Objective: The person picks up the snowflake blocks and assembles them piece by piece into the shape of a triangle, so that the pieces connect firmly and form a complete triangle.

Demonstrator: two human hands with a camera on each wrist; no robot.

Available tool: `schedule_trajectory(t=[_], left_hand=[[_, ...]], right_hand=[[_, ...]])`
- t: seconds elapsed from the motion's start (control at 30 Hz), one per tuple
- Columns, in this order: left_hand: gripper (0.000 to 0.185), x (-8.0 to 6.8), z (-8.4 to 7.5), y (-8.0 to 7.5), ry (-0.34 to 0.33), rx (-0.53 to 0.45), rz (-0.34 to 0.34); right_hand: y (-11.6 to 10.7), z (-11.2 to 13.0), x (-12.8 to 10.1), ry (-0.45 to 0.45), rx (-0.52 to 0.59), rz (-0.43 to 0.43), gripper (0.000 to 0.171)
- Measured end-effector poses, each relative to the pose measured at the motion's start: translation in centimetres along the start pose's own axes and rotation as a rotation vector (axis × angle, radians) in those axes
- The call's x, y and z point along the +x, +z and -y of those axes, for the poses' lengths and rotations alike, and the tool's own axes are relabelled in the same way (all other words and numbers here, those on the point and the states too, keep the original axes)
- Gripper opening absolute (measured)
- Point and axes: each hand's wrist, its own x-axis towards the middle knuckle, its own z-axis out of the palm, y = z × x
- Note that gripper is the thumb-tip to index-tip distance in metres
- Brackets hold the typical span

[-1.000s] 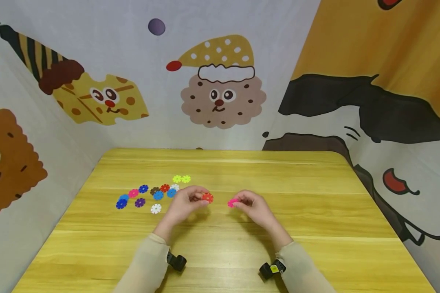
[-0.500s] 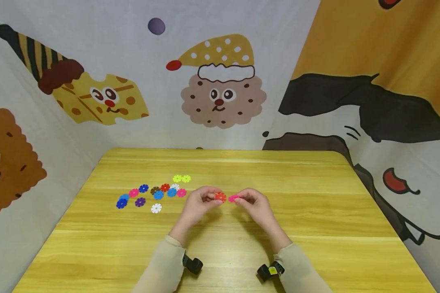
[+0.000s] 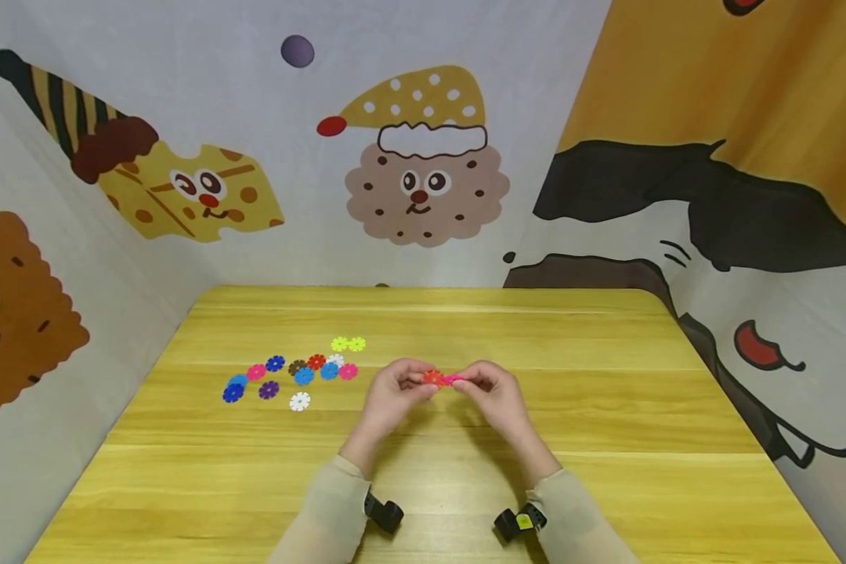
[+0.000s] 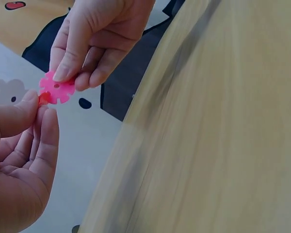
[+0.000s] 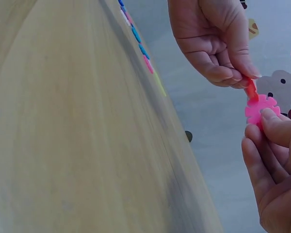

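Cartoon walls ring the yellow bench (image 3: pixel 606 407). My left hand (image 3: pixel 395 395) pinches the red disc (image 3: pixel 433 378), my right hand (image 3: pixel 497 395) the pink disc (image 3: pixel 453 380); apart a moment ago, their edges now meet above the bench, ready to slot. Loose discs (image 3: pixel 296 372) lie left.

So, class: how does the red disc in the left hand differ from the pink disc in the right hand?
The red disc is red and pinched by the left hand; the pink disc is pink and pinched by the right hand. The right wrist view shows the red one edge-on and the pink one face-on. Both are notched and meet at their edges.
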Motion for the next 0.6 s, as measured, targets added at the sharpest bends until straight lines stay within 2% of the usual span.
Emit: schedule_trajectory(t=[0.23,0.43,0.6], left_hand=[[0.025,-0.1,-0.1,0.9,0.010,-0.089,-0.024],[0.024,-0.1,0.1,1.4,-0.003,-0.087,-0.025],[0.023,0.1,0.1,1.4,-0.014,-0.075,-0.008]], right_hand=[[0.2,0.2,-0.2,-0.033,-0.027,-0.078,0.006],[0.1,0.5,-0.2,-0.054,-0.092,-0.080,0.007],[-0.3,-2.2,0.2,-0.063,-0.121,-0.075,0.007]])
